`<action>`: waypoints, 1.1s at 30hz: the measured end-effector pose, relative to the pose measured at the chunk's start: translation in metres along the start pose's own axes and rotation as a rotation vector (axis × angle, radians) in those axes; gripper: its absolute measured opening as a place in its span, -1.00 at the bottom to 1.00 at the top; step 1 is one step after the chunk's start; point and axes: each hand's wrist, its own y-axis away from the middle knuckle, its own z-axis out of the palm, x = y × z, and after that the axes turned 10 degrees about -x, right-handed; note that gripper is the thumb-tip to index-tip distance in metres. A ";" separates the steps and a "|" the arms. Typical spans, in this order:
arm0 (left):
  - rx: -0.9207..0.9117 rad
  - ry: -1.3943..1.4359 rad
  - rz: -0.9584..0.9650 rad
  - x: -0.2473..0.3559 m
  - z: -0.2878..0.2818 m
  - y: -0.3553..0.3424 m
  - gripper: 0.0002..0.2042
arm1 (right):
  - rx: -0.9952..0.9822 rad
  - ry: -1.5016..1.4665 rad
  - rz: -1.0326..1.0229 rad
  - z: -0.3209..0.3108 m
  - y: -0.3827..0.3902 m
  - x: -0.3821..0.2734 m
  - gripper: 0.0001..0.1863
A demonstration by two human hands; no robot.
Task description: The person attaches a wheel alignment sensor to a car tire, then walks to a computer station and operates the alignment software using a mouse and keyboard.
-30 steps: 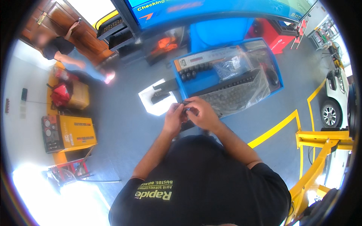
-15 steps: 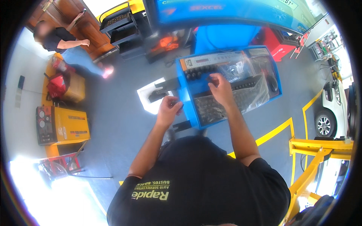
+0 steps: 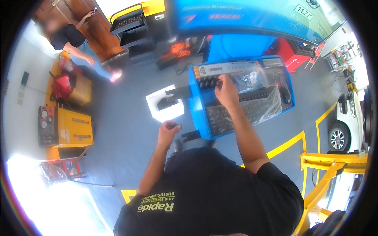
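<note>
My right hand (image 3: 226,93) is over the blue cabinet top (image 3: 197,103), its fingers closed round a small dark piece at the end of a row of black knob-like parts (image 3: 205,82). Which kind of piece it is, I cannot make out. Left of the cabinet, my left hand (image 3: 167,133) is held in the air with its fingers curled. Something small and dark shows at its fingertips, too small to name. A keyboard (image 3: 244,112) under clear plastic lies below my right hand. Behind the knob-like parts sits a grey panel (image 3: 228,68) with a small display.
White foam (image 3: 154,111) with a dark part sits left of the cabinet, beside a black bracket (image 3: 179,92). A mouse (image 3: 285,95) lies at the right. A large screen (image 3: 244,17) stands beyond. A person (image 3: 75,43) is at far left; a white car (image 3: 346,122) at right.
My left hand has moved down and left, away from the cabinet's edge. My right hand has shifted slightly left to the row of knob-like parts. The view has tilted a little.
</note>
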 end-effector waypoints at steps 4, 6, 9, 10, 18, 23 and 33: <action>0.022 0.010 0.023 0.003 -0.006 0.002 -0.56 | 0.088 -0.105 0.014 0.009 -0.001 -0.001 -0.57; 0.019 0.042 0.005 0.005 -0.008 0.002 -0.59 | 0.085 -0.090 0.034 0.011 -0.003 0.000 -0.56; 0.030 -0.008 0.018 0.006 -0.004 0.000 -0.58 | 0.091 -0.086 0.031 0.014 -0.003 0.003 -0.57; 0.023 -0.043 0.041 0.007 -0.002 -0.001 -0.59 | 0.095 -0.089 0.030 0.014 -0.003 0.004 -0.57; -0.031 -0.157 0.130 0.022 0.017 -0.005 -0.61 | 0.135 -0.177 0.097 -0.001 0.013 -0.002 -0.55; -0.064 -0.254 0.173 0.055 0.030 -0.007 -0.63 | -0.012 -0.275 -0.050 -0.026 0.059 -0.047 -0.61; -0.226 -0.401 0.372 0.125 0.084 -0.025 -0.60 | -0.269 -0.287 -0.186 -0.026 0.080 -0.069 -0.69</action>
